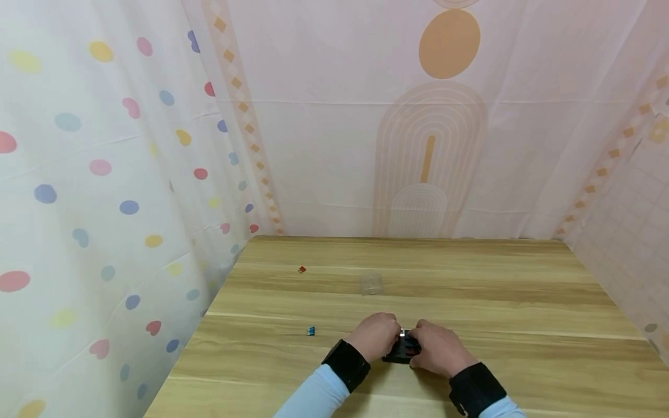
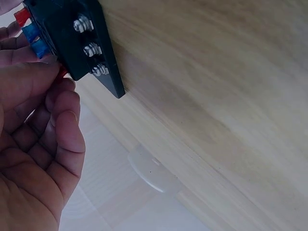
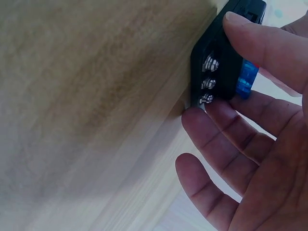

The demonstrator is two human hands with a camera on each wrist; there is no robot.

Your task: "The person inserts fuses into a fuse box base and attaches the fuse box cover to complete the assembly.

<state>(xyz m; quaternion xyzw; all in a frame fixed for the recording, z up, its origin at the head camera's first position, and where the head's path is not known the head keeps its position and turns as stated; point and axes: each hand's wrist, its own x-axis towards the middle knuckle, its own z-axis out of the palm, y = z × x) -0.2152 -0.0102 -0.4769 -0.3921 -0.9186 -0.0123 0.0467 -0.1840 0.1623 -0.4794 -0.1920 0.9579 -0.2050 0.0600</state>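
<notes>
A black fuse box [image 1: 401, 353] with a row of silver terminal screws [image 2: 91, 49] along its side is on the table between the two hands. Blue blade fuses [image 2: 40, 47] and a red blade fuse [image 2: 22, 16] stick out of its top. At the end of that row, thumb and forefinger of my left hand [image 1: 375, 335] pinch another red fuse [image 2: 61, 73], mostly hidden by the fingertips. My right hand [image 1: 439, 346] grips the box from the right, thumb on one side and fingers on the other; its ring and little fingers stay spread off the box.
A loose blue fuse [image 1: 310, 331] lies on the wooden table [image 1: 496, 278] left of the hands. Farther back is a loose red fuse [image 1: 302, 269]. Beyond the hands rests a clear plastic cover [image 1: 371, 284]. Patterned curtains [image 1: 324, 145] hang behind the table and at its left.
</notes>
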